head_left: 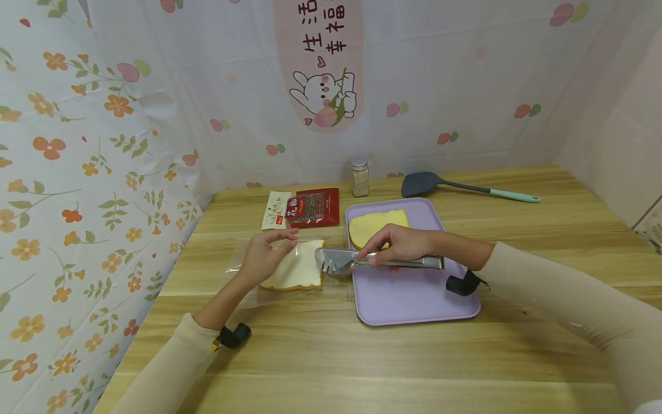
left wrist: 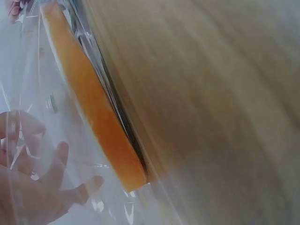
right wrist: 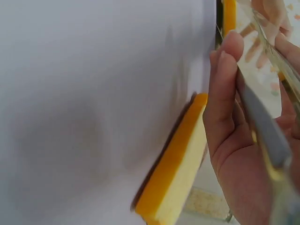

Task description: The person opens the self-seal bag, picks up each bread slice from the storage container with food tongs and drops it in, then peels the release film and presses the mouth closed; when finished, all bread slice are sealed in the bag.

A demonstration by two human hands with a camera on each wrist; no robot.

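Observation:
My left hand [head_left: 266, 256] is over a clear plastic bag [head_left: 336, 293], its fingers and thumb pinching the film. A white bread slice [head_left: 297, 270] with a brown crust lies in the bag; its orange-brown edge [left wrist: 96, 112] shows large in the left wrist view. My right hand [head_left: 395, 242] grips metal tongs [head_left: 408, 261] around their arms. The tongs' toothed head [head_left: 333, 260] points left and overlaps the slice's right edge. Partly behind the right hand, a yellow bread slice [head_left: 369, 227] sits on a lilac tray [head_left: 414, 302].
Behind the bag lie a red spice packet [head_left: 326, 207] and a paler packet [head_left: 274, 210]. A small glass jar [head_left: 360, 178] stands near the back wall. To its right is a dark spatula [head_left: 421, 184] with a mint handle. The wooden table [head_left: 310, 362] extends toward me.

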